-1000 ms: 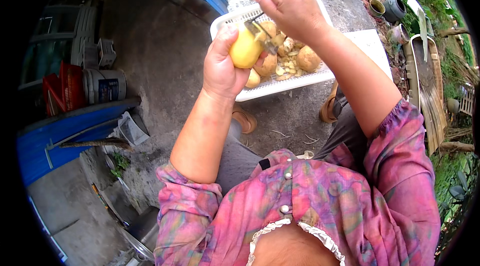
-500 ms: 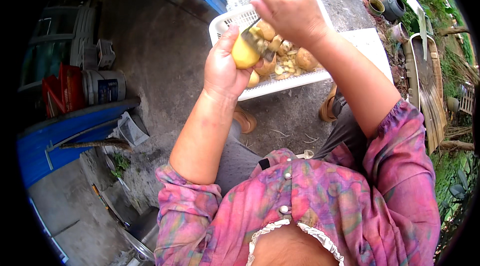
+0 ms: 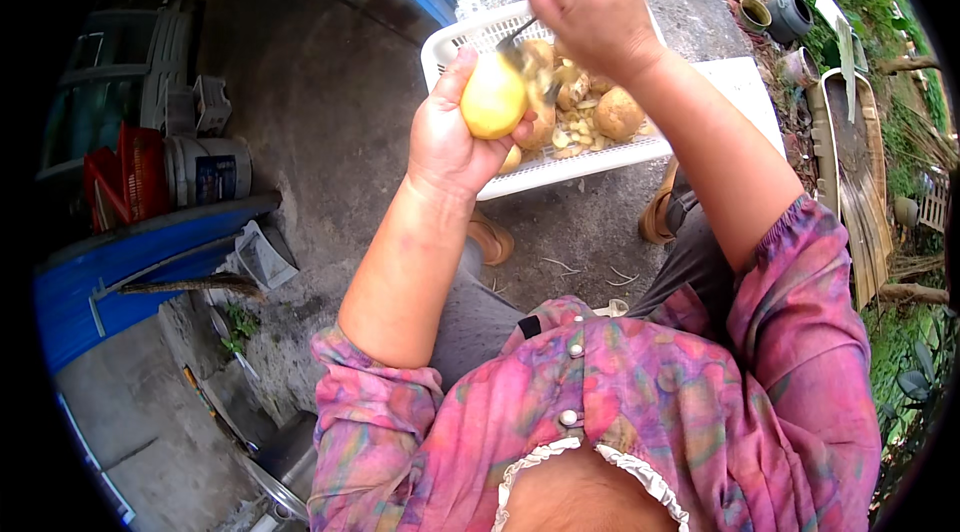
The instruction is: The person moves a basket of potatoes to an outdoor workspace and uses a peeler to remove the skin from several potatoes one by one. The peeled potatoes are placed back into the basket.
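Potato (image 3: 494, 100), smooth yellow oval, in left hand (image 3: 446, 144), over perforated plastic basket (image 3: 572, 170)

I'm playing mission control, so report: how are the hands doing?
Left hand: holding yellow potato. Right hand: gripping dark tool, blurred. Basket of potatoes below. Nothing seen blocking.

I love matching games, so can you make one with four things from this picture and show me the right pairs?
1. left hand
2. right hand
3. basket
4. shirt

A. pink and purple, patterned
B. holding a peeled yellow potato
C. white, with holes in its side
D. holding a dark tool

Right pairs: 1-B, 2-D, 3-C, 4-A
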The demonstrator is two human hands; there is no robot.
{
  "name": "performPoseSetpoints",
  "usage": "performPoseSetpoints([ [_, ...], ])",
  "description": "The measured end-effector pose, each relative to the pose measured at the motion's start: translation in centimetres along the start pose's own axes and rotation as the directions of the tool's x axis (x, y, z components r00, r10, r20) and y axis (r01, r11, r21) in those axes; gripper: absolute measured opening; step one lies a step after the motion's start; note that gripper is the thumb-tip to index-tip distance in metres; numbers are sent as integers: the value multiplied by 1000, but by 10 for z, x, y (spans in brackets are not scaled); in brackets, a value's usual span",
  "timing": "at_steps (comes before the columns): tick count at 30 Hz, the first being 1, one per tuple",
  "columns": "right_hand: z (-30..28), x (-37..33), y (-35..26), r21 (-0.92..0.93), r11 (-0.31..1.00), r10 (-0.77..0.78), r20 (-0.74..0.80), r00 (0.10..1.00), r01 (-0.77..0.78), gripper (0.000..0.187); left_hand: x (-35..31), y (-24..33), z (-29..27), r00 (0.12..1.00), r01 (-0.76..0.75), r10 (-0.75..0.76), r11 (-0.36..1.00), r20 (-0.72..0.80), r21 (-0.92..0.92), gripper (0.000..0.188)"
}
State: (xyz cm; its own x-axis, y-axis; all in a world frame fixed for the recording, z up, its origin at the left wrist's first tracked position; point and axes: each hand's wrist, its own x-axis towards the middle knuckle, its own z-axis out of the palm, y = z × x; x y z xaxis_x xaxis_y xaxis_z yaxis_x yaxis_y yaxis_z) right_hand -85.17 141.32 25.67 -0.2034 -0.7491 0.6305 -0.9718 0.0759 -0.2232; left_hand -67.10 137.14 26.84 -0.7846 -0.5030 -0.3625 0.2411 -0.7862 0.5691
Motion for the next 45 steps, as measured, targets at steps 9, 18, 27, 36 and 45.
performPoseSetpoints([
  [9,-13,3,-15,237,949,159,216,964,-209,39,1,0,-1,998,-50,50,999,-32,-10,45],
  [18,1,-3,18,204,930,262,215,941,-306,40,-2,5,-2,1000,-3,2,999,27,40,44],
  [27,-9,-7,-26,-10,995,-100,29,995,100,33,-2,-5,8,978,27,3,989,-207,143,41],
  [36,-11,4,1,205,944,229,157,961,-258,35,0,2,-6,1000,-8,6,995,24,102,34],
  [45,-2,-2,19,120,926,304,327,895,-358,40,2,3,-5,976,10,-24,998,216,62,42],
])
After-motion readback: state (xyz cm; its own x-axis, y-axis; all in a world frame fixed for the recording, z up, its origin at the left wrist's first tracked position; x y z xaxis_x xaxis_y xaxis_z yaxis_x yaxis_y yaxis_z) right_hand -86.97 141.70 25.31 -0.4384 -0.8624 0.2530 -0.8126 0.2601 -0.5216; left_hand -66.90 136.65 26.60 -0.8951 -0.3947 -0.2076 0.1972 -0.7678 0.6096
